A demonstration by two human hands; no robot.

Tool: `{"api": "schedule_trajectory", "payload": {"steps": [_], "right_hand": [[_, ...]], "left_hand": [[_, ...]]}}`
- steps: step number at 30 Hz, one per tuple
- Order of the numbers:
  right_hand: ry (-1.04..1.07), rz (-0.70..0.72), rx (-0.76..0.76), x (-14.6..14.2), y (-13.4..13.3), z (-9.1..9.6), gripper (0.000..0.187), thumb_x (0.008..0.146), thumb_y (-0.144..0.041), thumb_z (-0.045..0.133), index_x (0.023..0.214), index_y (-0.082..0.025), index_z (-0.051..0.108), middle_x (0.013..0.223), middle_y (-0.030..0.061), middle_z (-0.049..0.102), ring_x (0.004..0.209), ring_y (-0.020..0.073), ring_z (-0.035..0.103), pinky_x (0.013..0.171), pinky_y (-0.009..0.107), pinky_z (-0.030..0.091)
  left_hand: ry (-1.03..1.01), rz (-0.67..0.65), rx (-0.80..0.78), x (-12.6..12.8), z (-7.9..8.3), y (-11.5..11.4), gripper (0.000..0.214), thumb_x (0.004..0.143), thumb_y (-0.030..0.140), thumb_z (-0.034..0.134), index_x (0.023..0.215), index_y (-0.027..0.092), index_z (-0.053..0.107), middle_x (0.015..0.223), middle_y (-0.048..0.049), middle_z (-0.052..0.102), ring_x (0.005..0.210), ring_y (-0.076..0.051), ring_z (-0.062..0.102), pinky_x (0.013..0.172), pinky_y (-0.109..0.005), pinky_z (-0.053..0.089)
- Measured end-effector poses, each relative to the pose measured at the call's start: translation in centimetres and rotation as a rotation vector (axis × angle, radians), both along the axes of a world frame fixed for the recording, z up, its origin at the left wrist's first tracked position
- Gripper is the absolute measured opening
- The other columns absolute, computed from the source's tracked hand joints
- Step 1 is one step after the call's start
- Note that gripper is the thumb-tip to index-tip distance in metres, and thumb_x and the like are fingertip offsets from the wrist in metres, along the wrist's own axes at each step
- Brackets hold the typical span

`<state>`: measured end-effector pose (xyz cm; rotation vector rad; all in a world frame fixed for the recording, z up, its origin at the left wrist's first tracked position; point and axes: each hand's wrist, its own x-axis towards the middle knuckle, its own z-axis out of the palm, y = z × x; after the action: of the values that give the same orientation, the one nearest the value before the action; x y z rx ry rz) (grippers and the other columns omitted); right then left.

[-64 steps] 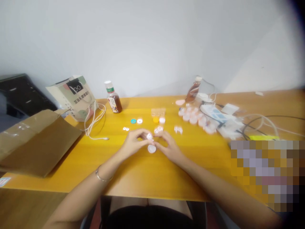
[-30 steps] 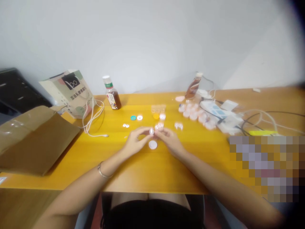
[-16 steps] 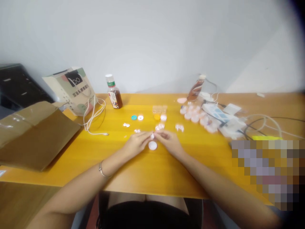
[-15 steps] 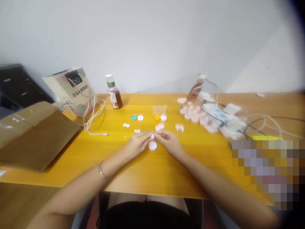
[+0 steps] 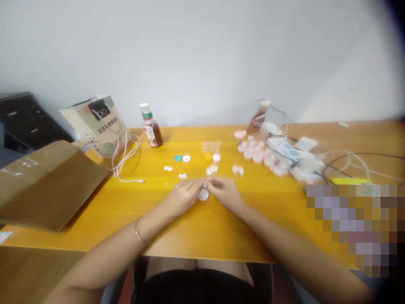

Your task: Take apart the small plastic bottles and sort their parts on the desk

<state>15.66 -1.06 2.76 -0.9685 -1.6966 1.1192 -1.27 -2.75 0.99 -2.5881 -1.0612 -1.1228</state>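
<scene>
My left hand [image 5: 185, 193] and my right hand [image 5: 226, 192] meet above the middle of the table, fingertips pinched together. Between them shows a small white piece [image 5: 205, 184], mostly covered by the fingers; its kind is unclear. Just below the fingertips lies a round white cap-like disc [image 5: 203, 194] on the table. Beyond the hands are a pair of patterned white discs [image 5: 211, 169], small white pieces [image 5: 182, 175] and a white piece with prongs [image 5: 238, 170]. Farther back sit a teal ring [image 5: 178, 158], a white ring [image 5: 186, 158], a yellow disc [image 5: 208, 156] and a white disc [image 5: 216, 157].
A brown cardboard box [image 5: 47, 185], a paper bag [image 5: 106, 126] and a white cable [image 5: 125, 158] occupy the left. Two drink bottles stand behind, one left [image 5: 151, 126] and one right [image 5: 259, 118]. Rows of small round containers [image 5: 262, 156] and adapters with cables [image 5: 306, 166] crowd the right.
Both hands stay together at nearly the same spot, with the fingers closing a little more over the small white piece. The view has shifted slightly.
</scene>
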Motion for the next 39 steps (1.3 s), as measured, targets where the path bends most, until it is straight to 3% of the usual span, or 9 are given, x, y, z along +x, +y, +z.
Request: {"api": "schedule_trajectory", "payload": {"steps": [10,20,31,35,39], "right_hand": [[-0.017,-0.017,0.046,-0.08,-0.15,0.24,0.02,0.075,-0.03,0.054,0.08,-0.021,0.071,0.076,0.0004,0.071,0.072,0.0203,0.066,0.07,0.033,0.053],[0.011,0.017,-0.059,0.06,0.05,0.42,0.018,0.073,-0.028,0.055,0.078,-0.02,0.071,0.078,0.001,0.072,0.077,0.0204,0.067,0.073,0.033,0.053],[-0.054,-0.04,-0.02,0.03,0.1,0.38,0.02,0.072,-0.028,0.054,0.075,-0.017,0.071,0.074,0.0008,0.071,0.073,0.0201,0.066,0.067,0.029,0.052],[0.025,-0.012,-0.118,0.19,0.47,0.58,0.018,0.071,-0.029,0.056,0.073,-0.017,0.069,0.074,0.0018,0.071,0.07,0.0189,0.066,0.068,0.029,0.053],[0.129,0.015,-0.226,0.29,0.72,0.64,0.019,0.071,-0.033,0.058,0.072,-0.016,0.065,0.071,0.0027,0.07,0.064,0.0171,0.066,0.066,0.029,0.053]], "left_hand": [[0.041,0.06,0.043,0.12,-0.15,0.05,0.027,0.087,0.016,0.044,0.113,0.015,0.052,0.102,-0.0104,0.065,0.088,-0.018,0.064,0.078,-0.032,0.055],[0.026,0.027,-0.051,0.09,-0.23,0.25,0.027,0.088,0.018,0.043,0.114,0.017,0.05,0.104,-0.0083,0.064,0.09,-0.017,0.062,0.078,-0.031,0.054],[0.007,0.037,0.028,0.24,-0.36,0.25,0.024,0.088,0.02,0.045,0.11,0.016,0.054,0.097,-0.0073,0.066,0.083,-0.015,0.064,0.072,-0.027,0.055],[-0.118,-0.028,-0.045,0.13,-0.02,0.39,0.025,0.086,0.021,0.05,0.11,0.017,0.054,0.099,-0.0069,0.066,0.087,-0.015,0.064,0.078,-0.027,0.054],[-0.301,-0.058,-0.221,0.01,0.25,0.55,0.025,0.082,0.022,0.054,0.106,0.017,0.057,0.097,-0.0062,0.067,0.084,-0.015,0.065,0.079,-0.029,0.054]]}}
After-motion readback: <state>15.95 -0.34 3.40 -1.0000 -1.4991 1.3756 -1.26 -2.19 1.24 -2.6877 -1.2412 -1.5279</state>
